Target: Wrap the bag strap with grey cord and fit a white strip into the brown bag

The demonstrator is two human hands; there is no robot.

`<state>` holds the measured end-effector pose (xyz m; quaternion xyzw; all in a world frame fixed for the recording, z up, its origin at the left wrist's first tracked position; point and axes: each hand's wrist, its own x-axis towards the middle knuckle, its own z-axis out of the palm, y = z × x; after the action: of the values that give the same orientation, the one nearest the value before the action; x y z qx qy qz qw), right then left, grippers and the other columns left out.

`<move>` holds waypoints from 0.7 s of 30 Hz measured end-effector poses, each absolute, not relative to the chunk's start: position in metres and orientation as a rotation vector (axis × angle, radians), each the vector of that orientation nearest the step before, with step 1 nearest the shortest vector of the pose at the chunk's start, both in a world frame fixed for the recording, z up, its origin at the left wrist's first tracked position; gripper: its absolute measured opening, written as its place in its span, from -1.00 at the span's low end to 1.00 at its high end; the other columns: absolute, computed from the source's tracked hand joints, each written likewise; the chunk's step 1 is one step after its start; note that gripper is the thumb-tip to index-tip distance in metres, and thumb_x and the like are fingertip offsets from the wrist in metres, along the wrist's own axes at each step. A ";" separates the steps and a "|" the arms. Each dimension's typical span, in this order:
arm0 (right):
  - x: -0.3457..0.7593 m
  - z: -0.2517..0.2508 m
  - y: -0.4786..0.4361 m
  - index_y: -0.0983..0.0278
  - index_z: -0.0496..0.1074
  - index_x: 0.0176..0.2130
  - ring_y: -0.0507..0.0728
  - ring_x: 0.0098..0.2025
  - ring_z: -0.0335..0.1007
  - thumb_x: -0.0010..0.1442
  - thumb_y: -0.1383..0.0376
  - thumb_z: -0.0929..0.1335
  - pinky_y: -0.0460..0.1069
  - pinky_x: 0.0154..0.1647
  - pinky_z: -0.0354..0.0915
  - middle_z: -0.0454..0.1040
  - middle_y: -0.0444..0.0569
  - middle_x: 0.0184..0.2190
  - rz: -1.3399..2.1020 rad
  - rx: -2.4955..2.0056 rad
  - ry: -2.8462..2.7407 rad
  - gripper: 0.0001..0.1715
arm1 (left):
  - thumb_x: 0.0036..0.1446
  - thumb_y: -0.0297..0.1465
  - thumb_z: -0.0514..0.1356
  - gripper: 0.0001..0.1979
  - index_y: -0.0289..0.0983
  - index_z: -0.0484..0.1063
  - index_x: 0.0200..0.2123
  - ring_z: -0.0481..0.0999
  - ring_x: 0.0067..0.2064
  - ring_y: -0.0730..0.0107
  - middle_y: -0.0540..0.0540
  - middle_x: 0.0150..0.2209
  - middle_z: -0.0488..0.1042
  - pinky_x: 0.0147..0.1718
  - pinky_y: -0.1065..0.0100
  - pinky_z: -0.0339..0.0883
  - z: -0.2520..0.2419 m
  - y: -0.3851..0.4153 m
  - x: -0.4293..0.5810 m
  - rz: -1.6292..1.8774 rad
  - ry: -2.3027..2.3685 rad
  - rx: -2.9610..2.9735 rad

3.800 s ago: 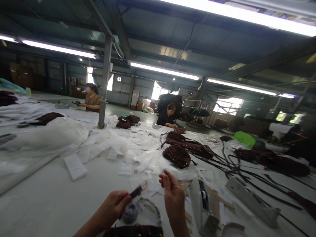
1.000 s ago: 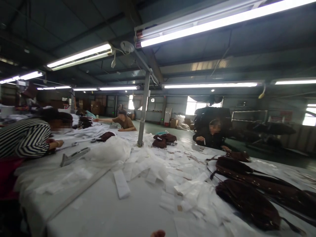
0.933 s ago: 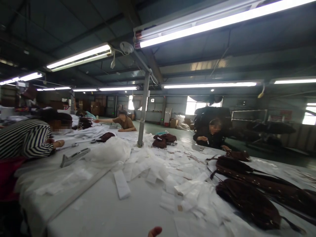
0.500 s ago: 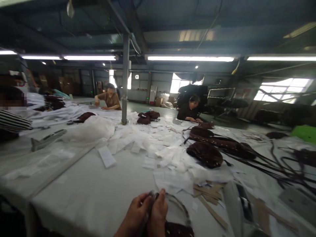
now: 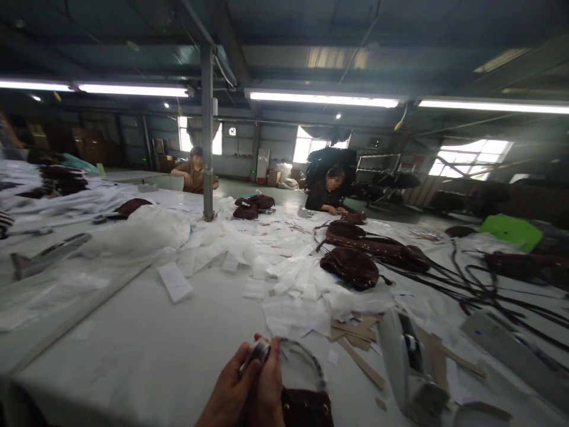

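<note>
A dark brown handbag [image 5: 309,408] with gold-coloured studs lies at the table's front edge, partly cut off by the frame. Its thin curved handle [image 5: 316,363], greyish as if wrapped, arches up to the fingertips of my right hand [image 5: 269,382]. That hand is closed around the near side of the handle, which its fingers hide. My left hand [image 5: 229,385] presses against it, also closed. Between thumb and fingers it grips a small round silvery piece [image 5: 260,351] with a dark edge; its kind is unclear.
A grey tape dispenser [image 5: 411,367] stands to the right, beside brown card strips [image 5: 355,332]. Brown bags [image 5: 349,267] with long straps lie beyond. White paper scraps [image 5: 293,279] cover the middle. A post [image 5: 207,130] rises behind; co-workers [image 5: 329,190] sit across the table.
The view has swung right and slightly down, so everything sits further left and a little higher. My hands stay together at the handbag; the silvery piece shows more plainly.
</note>
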<state>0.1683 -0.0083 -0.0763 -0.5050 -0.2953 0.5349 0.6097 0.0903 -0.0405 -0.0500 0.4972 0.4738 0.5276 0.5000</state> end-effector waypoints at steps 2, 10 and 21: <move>0.165 -0.075 -0.012 0.29 0.46 -0.23 0.15 -0.24 0.51 0.07 -0.29 0.18 -0.02 -0.21 0.40 0.56 0.03 -0.27 1.386 -1.122 -0.503 -0.24 | 0.11 -0.11 0.19 -0.59 -0.20 0.48 -0.04 0.39 0.08 0.09 -0.11 -0.04 0.53 0.11 0.23 0.22 -0.044 -0.043 0.087 1.238 1.072 1.224; 0.163 -0.072 -0.016 0.30 0.49 -0.28 0.25 -0.12 0.48 0.09 -0.28 0.19 0.08 -0.12 0.40 0.57 0.07 -0.28 1.540 -1.010 -0.523 -0.24 | 0.07 -0.06 0.21 -0.62 -0.30 0.47 -0.32 0.39 -0.51 0.46 -0.01 -0.49 0.47 -0.50 0.48 0.34 -0.029 -0.037 0.070 1.166 0.949 1.138; 0.218 0.007 -0.024 0.03 0.49 -0.07 0.19 -0.15 0.34 -0.13 0.30 0.54 0.07 0.02 0.18 0.49 -0.11 -0.28 0.753 -1.019 -2.377 -0.43 | -0.06 -0.21 0.33 -0.71 -0.36 0.54 -0.41 0.26 -0.55 0.54 0.00 -0.52 0.42 -0.59 0.52 0.09 -0.008 -0.024 0.027 0.602 0.828 1.192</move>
<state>0.2179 -0.0238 0.0072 -0.3688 -0.8605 0.2725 0.2220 0.0268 -0.0236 -0.0076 0.5364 0.3726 0.2709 0.7071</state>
